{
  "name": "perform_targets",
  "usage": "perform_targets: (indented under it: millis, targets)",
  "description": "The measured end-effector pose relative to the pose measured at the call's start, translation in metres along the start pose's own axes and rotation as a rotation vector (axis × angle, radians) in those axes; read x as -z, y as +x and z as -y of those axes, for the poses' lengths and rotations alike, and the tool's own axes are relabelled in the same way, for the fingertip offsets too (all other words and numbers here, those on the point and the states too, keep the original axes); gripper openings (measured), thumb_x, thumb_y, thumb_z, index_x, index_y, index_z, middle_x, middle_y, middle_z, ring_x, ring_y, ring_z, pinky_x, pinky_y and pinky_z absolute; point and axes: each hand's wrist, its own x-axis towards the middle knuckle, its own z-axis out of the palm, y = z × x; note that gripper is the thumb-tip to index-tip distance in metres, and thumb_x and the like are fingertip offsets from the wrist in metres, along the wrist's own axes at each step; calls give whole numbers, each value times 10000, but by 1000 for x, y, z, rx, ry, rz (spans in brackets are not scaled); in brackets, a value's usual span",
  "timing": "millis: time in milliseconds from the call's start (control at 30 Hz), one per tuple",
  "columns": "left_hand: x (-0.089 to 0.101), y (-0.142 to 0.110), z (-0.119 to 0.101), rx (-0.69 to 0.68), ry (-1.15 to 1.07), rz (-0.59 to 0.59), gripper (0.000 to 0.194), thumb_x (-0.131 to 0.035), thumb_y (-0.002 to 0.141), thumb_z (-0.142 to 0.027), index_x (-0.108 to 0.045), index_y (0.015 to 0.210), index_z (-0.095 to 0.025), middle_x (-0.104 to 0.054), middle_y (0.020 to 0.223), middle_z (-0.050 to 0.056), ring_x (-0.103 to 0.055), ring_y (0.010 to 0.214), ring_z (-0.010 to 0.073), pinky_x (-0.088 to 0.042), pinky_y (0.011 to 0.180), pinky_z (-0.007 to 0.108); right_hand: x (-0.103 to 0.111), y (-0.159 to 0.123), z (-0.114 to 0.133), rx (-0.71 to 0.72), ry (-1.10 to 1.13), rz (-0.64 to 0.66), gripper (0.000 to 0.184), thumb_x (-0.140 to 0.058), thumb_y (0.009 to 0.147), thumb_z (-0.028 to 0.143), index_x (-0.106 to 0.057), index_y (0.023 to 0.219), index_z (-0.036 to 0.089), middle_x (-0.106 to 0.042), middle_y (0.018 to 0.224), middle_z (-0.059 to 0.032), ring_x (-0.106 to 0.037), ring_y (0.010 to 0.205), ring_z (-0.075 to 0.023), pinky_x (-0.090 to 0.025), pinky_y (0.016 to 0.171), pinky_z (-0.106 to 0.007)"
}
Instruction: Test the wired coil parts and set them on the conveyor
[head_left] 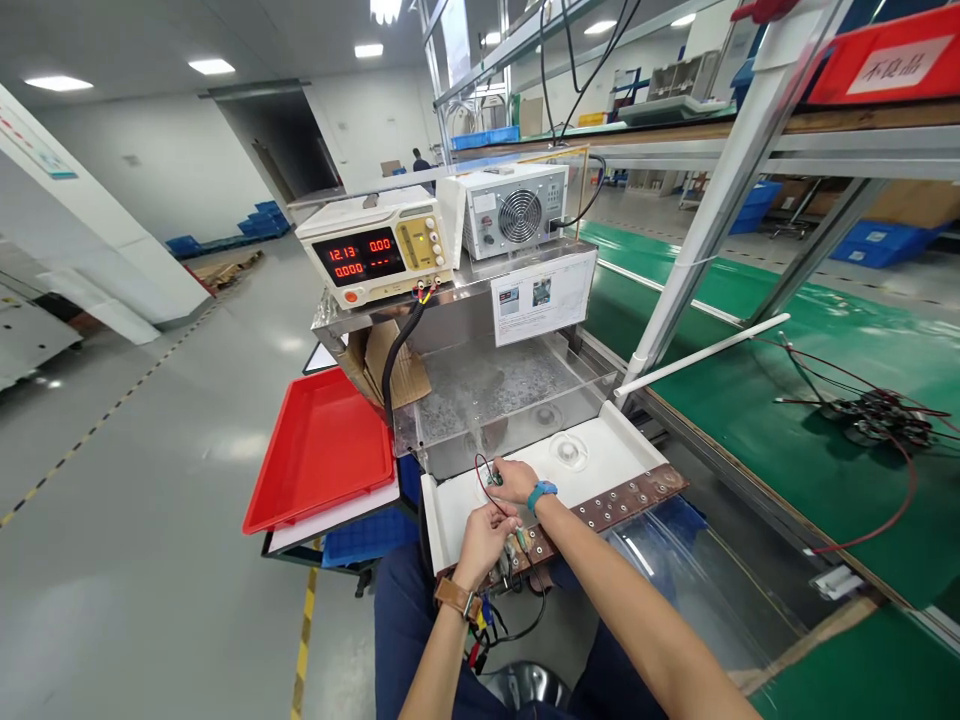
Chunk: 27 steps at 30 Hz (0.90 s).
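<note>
Right hand [516, 481] pinches a small green component [495, 480], likely steadying it; below that grip, left hand [486, 540] pinches thin red plastic-coated wire [477, 469] (perhaps guiding it)

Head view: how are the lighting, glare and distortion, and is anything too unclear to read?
Head view: ceiling lights blown out, with glare on the grey floor; wide-angle stretch, room tilted; red display digits legible, small print on the white sheet not; left hand and right hand evenly lit, but the part at the right fingertips too small to identify.
</note>
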Motion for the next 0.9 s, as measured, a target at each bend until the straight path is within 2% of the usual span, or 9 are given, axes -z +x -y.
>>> perform_targets:
  millis: [367, 667, 900]
  targets:
    - [0, 0, 0, 1, -9, -9, 212, -720, 622, -303, -636, 755, -161, -709, 658, 47, -629, 640, 185, -465, 670, 301, 0, 0, 2, 1, 11, 0, 375, -628, 770, 439, -596, 1053, 194, -710, 915, -71, -647, 858, -237, -352, 682, -281]
    - [-1, -2, 0, -3, -15, -22, 156, -671, 600, -249, -610, 716, -166, -690, 618, 21, -610, 608, 166, -454, 634, 278, -10, 3, 1, -3, 29, -20, 337, -644, 757, 397, -599, 1027, 201, -705, 897, -54, -638, 843, -219, -331, 683, -273]
    - [-1, -1, 3, -23, -20, -27, 168, -675, 596, -270, -620, 715, -165, -685, 627, 24, -613, 623, 166, -446, 639, 276, -3, 0, 5, -8, 23, -26, 332, -625, 748, 376, -611, 1021, 188, -713, 938, -84, -643, 866, -239, -348, 685, -283]
